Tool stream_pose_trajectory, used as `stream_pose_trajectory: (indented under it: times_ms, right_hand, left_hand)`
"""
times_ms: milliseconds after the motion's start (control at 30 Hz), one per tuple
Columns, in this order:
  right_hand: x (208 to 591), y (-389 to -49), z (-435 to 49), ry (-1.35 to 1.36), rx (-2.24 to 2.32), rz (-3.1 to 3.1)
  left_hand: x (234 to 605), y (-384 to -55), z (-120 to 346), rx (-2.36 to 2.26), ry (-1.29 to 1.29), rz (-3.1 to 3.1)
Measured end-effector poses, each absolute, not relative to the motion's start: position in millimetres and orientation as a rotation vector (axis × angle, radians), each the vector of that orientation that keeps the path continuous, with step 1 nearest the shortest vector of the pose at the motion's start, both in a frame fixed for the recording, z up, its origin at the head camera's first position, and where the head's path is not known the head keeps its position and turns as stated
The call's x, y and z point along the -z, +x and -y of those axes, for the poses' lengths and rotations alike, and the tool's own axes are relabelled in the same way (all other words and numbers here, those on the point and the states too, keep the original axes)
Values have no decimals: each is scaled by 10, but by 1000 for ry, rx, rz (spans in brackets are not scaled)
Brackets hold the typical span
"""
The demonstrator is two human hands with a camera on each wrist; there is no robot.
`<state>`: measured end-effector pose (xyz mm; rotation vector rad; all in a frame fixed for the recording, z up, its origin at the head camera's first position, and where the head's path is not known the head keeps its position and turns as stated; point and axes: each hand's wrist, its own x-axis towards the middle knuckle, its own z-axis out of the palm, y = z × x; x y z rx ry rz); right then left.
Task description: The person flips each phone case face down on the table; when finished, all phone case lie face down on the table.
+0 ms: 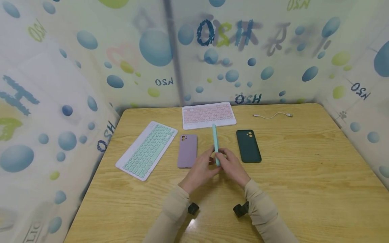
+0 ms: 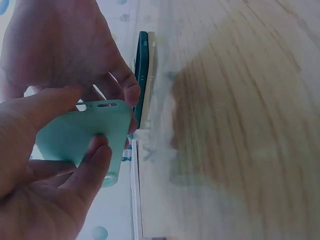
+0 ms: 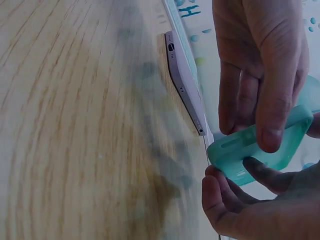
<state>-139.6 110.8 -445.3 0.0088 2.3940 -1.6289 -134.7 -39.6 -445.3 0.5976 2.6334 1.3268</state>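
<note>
A mint green phone case (image 1: 215,136) stands edge-on between both hands, close over the table. My left hand (image 1: 200,172) grips its near end, with a thumb (image 2: 55,102) at the edge and curled fingers against the smooth back. From the other side my right hand (image 1: 233,167) holds the same end, its thumb (image 3: 270,175) reaching into the hollow inner side of the case (image 3: 232,147). A purple phone case (image 1: 187,152) lies just left of the hands, and a dark green one (image 1: 249,146) lies to their right.
A white keyboard with pink keys (image 1: 209,115) lies at the table's back edge. Another with mint keys (image 1: 147,150) lies slanted at the left. A short white cable (image 1: 271,116) rests at the back right. Patterned walls enclose the wooden table (image 1: 310,189).
</note>
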Motion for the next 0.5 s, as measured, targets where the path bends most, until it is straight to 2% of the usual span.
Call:
stream_pose_trajectory:
  times_ms: [500]
  right_hand:
    - [4429, -1427, -1210, -41, 1683, -2179]
  left_hand:
    - [4492, -1337, 446, -1274, 524, -2598]
